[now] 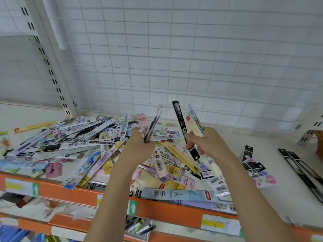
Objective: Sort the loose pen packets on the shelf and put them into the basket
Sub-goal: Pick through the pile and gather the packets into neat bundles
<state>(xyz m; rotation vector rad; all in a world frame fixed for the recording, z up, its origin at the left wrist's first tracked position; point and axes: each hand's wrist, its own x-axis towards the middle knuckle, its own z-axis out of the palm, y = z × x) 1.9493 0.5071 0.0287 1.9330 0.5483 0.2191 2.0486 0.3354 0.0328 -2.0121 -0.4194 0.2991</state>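
Pen packets stand upright in your right hand, fingers curled around a black one and pale yellow ones. Your left hand grips a dark packet upright too. Below both hands, a loose heap of packets covers the white shelf, reaching its orange front edge.

I see my left hand gripping a few pen packets upright; at its 3 o'clock, my right hand holds several more above the shelf heap.
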